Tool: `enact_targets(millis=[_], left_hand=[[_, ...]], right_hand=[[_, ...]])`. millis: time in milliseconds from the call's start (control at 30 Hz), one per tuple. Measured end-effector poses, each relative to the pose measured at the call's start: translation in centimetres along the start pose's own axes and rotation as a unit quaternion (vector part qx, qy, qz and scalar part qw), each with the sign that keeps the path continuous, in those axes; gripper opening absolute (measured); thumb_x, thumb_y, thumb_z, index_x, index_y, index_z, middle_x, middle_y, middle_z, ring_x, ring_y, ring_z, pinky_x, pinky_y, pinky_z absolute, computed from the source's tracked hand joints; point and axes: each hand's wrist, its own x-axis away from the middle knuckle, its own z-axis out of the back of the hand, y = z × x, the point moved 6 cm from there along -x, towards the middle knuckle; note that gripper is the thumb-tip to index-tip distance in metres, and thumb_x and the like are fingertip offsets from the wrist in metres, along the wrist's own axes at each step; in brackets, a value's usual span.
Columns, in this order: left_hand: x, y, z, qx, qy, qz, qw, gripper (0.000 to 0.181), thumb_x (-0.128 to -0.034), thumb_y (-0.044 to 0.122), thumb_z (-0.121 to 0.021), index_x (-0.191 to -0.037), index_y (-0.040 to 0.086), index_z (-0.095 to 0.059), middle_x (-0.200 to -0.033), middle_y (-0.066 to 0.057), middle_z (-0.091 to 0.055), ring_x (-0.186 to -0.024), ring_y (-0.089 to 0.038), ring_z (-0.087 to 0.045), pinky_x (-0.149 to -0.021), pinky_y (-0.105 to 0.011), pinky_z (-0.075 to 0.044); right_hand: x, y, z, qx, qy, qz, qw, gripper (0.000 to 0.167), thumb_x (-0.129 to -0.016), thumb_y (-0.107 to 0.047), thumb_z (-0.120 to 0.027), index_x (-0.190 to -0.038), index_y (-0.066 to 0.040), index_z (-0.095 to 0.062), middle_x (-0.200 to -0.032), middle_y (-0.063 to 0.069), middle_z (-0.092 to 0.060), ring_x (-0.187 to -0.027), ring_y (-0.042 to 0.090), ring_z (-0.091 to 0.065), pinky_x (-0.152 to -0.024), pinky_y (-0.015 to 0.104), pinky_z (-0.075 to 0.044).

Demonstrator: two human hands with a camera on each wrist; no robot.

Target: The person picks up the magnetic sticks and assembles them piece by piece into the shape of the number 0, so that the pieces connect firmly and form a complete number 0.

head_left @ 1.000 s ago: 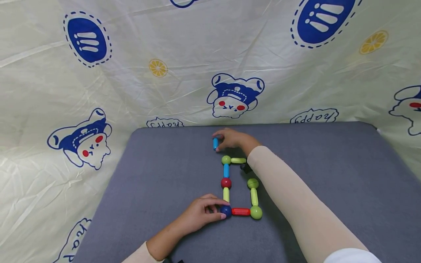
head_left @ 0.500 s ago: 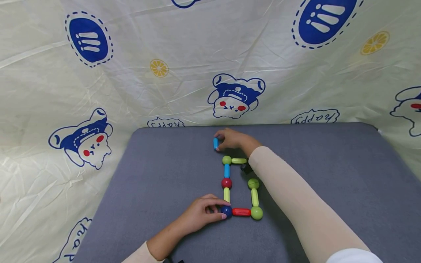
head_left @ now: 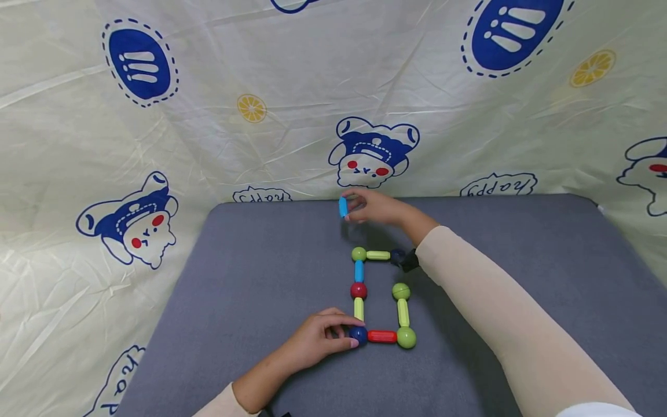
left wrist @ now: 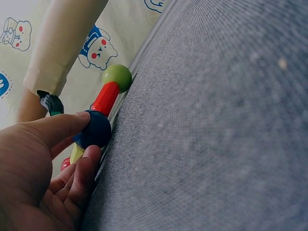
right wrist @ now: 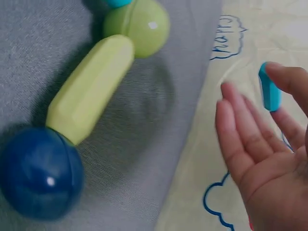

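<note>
My right hand (head_left: 377,207) pinches a light blue rod (head_left: 343,207) between thumb and a finger, lifted over the far edge of the table; in the right wrist view its other fingers are extended. Near me, my left hand (head_left: 322,339) grips a dark blue ball (left wrist: 94,130) with thumb and fingers. From that ball a red rod (head_left: 382,336) runs to a green ball (head_left: 406,337), then a yellow-green rod and another green ball (head_left: 401,291). Away from me go a yellow-green rod (head_left: 358,308), a red ball (head_left: 358,290), a blue rod and a green ball (head_left: 359,254).
A yellow-green rod (head_left: 378,255) leads from the far green ball to a second dark blue ball (right wrist: 41,173), partly behind the right wrist's black strap in the head view. A gap separates it from the right-hand green ball. A patterned curtain (head_left: 292,145) hangs behind the grey table (head_left: 250,278).
My right hand has lifted the light blue rod up and away from me, and its forearm has shifted right, uncovering the second dark blue ball. My left hand stays put.
</note>
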Motion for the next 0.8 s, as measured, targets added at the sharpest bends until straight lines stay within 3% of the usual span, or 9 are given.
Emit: enact_targets(millis=[233, 367, 600, 800], left_hand=[[0.0, 0.0, -0.1, -0.003, 0.000, -0.001, 1.0000, 0.028, -0.0905, 0.031, -0.077, -0.119, 0.029, -0.075, -0.102, 0.001, -0.066, -0.081, -0.004, -0.058, -0.072, -0.021, -0.051], [0.0, 0.0, -0.1, -0.005, 0.003, -0.001, 1.0000, 0.028, -0.0903, 0.031, -0.078, -0.119, 0.030, -0.075, -0.102, 0.002, -0.066, -0.080, -0.004, -0.059, -0.072, -0.021, -0.051], [0.1, 0.0, -0.1, -0.003, 0.002, 0.002, 1.0000, 0.028, -0.0903, 0.032, -0.078, -0.118, 0.030, -0.075, -0.102, 0.001, -0.066, -0.081, -0.005, -0.059, -0.072, -0.021, -0.051], [0.1, -0.1, -0.1, -0.007, 0.002, 0.001, 1.0000, 0.029, -0.0906, 0.032, -0.077, -0.119, 0.032, -0.074, -0.104, 0.003, -0.066, -0.082, -0.004, -0.059, -0.073, -0.021, -0.051]], right_hand=[[1.8, -1.3, 0.8, -0.134, 0.013, 0.022, 0.9907, 0.061, -0.100, -0.007, -0.062, -0.153, -0.012, -0.032, -0.135, 0.029, -0.061, -0.114, 0.034, -0.070, -0.103, 0.050, -0.052], [2.9, -1.7, 0.8, -0.182, 0.016, 0.038, 0.9824, 0.065, -0.099, -0.004, -0.063, -0.154, -0.011, -0.030, -0.137, 0.031, -0.059, -0.108, 0.028, -0.073, -0.105, 0.053, -0.049], [4.4, -0.9, 0.7, -0.231, 0.015, 0.053, 0.9714, 0.065, -0.099, -0.001, -0.061, -0.155, -0.011, -0.028, -0.134, 0.026, -0.059, -0.104, 0.019, -0.074, -0.106, 0.052, -0.048], [6.0, 0.7, 0.8, -0.228, 0.030, 0.044, 0.9721, 0.061, -0.102, -0.013, -0.059, -0.155, -0.008, -0.029, -0.132, 0.025, -0.058, -0.105, 0.018, -0.073, -0.099, 0.035, -0.056]])
